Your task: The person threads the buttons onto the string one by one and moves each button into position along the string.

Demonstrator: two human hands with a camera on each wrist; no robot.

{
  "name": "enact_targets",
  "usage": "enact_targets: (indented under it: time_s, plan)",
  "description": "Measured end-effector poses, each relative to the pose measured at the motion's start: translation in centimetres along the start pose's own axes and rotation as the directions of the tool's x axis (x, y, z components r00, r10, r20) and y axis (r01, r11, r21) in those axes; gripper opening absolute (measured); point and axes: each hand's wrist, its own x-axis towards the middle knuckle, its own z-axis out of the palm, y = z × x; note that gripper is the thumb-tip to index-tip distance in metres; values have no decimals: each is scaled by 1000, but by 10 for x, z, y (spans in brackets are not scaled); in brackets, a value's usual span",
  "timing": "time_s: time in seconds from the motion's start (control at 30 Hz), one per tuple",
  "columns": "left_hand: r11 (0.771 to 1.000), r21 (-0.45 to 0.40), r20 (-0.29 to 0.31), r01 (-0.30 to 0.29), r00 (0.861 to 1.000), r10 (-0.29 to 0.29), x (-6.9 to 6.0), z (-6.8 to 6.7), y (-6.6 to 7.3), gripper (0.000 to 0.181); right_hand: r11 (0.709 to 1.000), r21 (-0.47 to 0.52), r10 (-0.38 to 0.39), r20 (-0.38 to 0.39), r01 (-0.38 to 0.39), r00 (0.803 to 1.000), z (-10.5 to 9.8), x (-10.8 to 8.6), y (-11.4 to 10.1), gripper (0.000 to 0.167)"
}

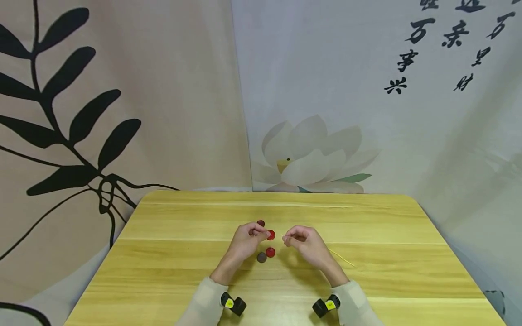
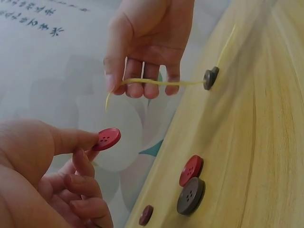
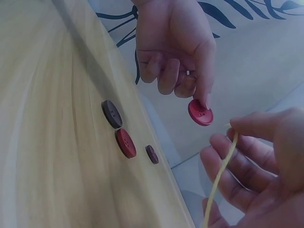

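A red four-hole button [image 2: 109,138] is pinched between the thumb and index finger of my left hand [image 1: 246,240]. My right hand [image 1: 306,244] pinches a thin yellow cord [image 2: 156,82] near its end, and a short tip sticks out past the fingers. Farther along the cord, dark buttons [image 2: 208,80] hang threaded on it in the left wrist view. In the right wrist view the cord tip is close to the held red button [image 3: 201,112] but apart from it. Both hands are raised over the table, facing each other.
On the wooden table [image 1: 183,280] lie a red button [image 1: 270,252], a grey-brown button [image 1: 261,257] touching it, and a smaller dark red button [image 1: 260,223]. The cord's tail [image 1: 342,258] runs along the tabletop behind my right hand. Printed curtains hang beyond the far edge.
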Motion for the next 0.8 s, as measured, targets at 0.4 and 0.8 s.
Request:
enact_targets:
  time_s: [0.4, 0.8]
  plan:
    - [999, -37, 29, 3, 1000, -2, -4, 2, 5, 16, 1000, 21, -5, 2, 5, 1000, 1, -1, -1, 8]
    - [999, -36, 30, -32, 999, 34, -3, 6, 7, 15, 999, 29, 18, 31, -19, 999, 3, -1, 2, 8]
